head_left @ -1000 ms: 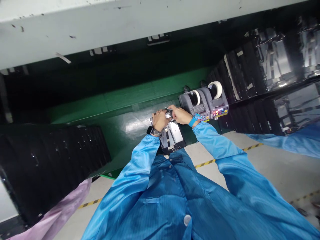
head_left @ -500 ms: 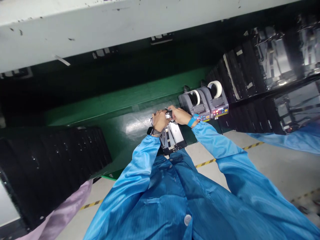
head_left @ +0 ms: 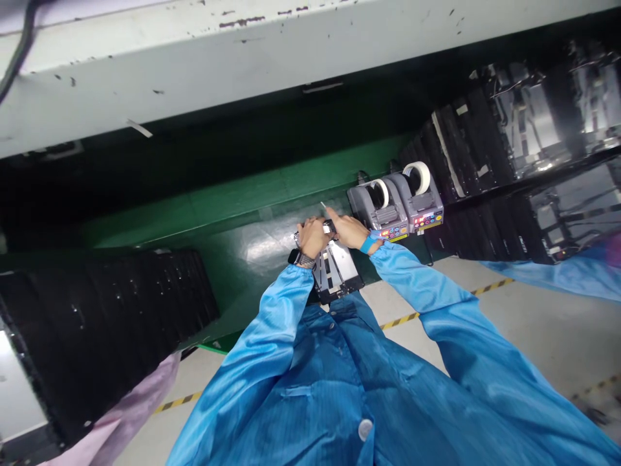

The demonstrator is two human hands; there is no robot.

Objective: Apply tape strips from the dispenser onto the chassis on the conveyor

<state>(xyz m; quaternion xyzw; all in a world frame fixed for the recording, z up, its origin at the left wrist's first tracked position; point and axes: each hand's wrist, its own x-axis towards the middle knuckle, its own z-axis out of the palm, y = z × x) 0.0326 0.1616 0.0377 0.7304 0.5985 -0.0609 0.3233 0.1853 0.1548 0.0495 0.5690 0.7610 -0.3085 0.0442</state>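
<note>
A flat silver-and-black electronic panel unit lies at the near edge of the green bench, close to my body. My left hand, with a dark watch at the wrist, grips its far end with bent fingers. Beside it, my right hand, wearing a blue wristband, is closed at the same end. A thin pale stick-like piece sticks out past the right fingertips; its kind is too small to tell. The fingers hide the far end of the unit.
Two grey tape dispensers with white rolls and lit buttons stand right of my hands. Stacks of black panel units fill the left, with more at right. A white beam crosses above. Other people's sleeves show at both sides.
My right hand has turned slightly, and the thin pale piece now points up and away from the panel unit. My left hand stays on the unit. The view has shifted a little.
</note>
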